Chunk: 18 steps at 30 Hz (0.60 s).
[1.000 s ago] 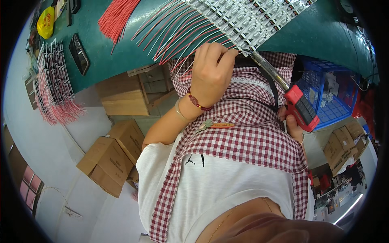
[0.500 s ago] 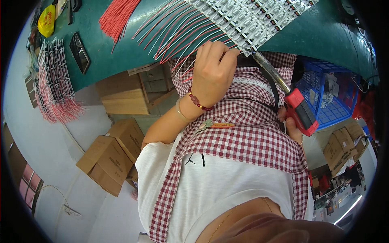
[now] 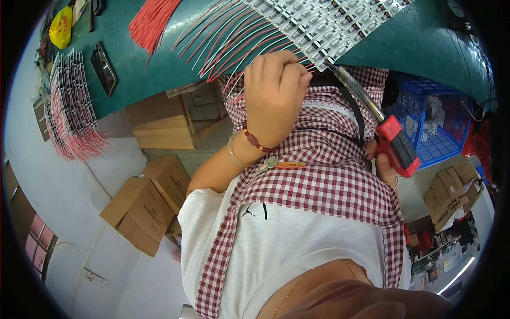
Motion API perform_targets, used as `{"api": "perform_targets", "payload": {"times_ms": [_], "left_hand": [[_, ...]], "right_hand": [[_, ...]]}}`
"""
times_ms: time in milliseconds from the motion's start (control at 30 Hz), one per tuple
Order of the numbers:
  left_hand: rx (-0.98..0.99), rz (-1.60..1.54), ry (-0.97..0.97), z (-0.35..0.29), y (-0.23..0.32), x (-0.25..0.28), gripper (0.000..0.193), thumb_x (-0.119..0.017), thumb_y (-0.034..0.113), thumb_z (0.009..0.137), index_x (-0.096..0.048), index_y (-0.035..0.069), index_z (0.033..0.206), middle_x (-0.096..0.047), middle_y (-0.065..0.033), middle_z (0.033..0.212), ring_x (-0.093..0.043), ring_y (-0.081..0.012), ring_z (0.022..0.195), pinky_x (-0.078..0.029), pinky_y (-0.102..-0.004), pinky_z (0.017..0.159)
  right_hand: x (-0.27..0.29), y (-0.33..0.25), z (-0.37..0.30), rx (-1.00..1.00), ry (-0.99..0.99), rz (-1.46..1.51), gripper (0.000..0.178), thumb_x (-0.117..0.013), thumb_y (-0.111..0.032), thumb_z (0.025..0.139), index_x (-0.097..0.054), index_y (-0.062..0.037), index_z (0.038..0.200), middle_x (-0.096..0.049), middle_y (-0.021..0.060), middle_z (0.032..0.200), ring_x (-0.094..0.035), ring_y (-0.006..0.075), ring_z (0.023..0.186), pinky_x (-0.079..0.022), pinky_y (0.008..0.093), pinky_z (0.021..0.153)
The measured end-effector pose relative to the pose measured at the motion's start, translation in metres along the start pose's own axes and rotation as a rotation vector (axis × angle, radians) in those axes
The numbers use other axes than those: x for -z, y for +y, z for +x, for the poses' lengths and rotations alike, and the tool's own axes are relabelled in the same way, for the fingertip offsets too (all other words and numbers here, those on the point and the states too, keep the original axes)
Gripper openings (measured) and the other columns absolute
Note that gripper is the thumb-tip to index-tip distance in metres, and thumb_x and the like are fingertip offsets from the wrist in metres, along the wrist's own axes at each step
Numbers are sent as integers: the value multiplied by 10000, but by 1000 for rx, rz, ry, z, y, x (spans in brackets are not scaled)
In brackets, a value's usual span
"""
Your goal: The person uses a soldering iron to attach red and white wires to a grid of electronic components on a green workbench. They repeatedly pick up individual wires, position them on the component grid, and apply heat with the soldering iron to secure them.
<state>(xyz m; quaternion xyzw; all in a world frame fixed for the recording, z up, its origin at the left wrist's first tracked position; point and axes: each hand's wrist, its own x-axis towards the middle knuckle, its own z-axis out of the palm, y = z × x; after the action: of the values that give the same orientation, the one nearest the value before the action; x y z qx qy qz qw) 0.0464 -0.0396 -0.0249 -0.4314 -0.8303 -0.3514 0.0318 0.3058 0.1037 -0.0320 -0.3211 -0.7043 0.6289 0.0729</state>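
Observation:
My left hand (image 3: 276, 93) is closed in a pinch at the near corner of the circuit board panel (image 3: 319, 32). A thin wire seems to be in its fingertips, though the fingers partly hide it. From the panel's left edge fan out several red and white wires (image 3: 234, 48), some passing behind this hand. My right hand (image 3: 385, 167), partly hidden, is wrapped round the red and black handle of a soldering iron (image 3: 366, 98). The iron's tip reaches the panel's near corner, close to the left fingertips. Rows of small components sit on the panel.
On the green table (image 3: 143, 80) lie a bundle of red wires (image 3: 154, 24), a phone (image 3: 104, 69), wired boards (image 3: 74, 101) and a yellow bag (image 3: 61, 27). A blue crate (image 3: 435, 127) stands at the right. Cardboard boxes (image 3: 141, 212) are at the left.
My left hand has shifted slightly left, away from the panel's corner. The soldering iron has moved slightly right. The fan of wires has shifted a little.

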Motion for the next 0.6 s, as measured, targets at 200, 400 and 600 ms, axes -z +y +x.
{"api": "perform_targets", "payload": {"times_ms": [200, 400, 600], "left_hand": [[-42, 90, 15, 2, 8, -9, 168, -727, 57, 684, -584, 56, 773, -552, -135, 1207, -531, -332, 1041, -398, -421, 854], [-28, 53, -37, 6, 9, -9, 159, -716, 41, 686, -578, 48, 766, -547, -146, 1203, -523, -342, 1053, -398, -428, 866], [-26, 86, -60, 3, 9, -12, 157, -711, 35, 685, -577, 43, 767, -550, -146, 1186, -519, -342, 1053, -400, -436, 864]], "right_hand": [[-2, -3, 1, 57, -13, -54, 536, -632, -566, 804, -628, -35, 739, -584, 37, 630, -573, 170, 587, -432, 288, 559], [5, 12, -13, -46, -71, -36, 580, -670, -529, 808, -561, 4, 1011, -548, 42, 766, -504, 146, 685, -397, 289, 629], [0, 19, -3, 179, -9, -254, 391, -627, -441, 851, -618, -51, 819, -576, 61, 716, -547, 217, 576, -404, 325, 527]]}}
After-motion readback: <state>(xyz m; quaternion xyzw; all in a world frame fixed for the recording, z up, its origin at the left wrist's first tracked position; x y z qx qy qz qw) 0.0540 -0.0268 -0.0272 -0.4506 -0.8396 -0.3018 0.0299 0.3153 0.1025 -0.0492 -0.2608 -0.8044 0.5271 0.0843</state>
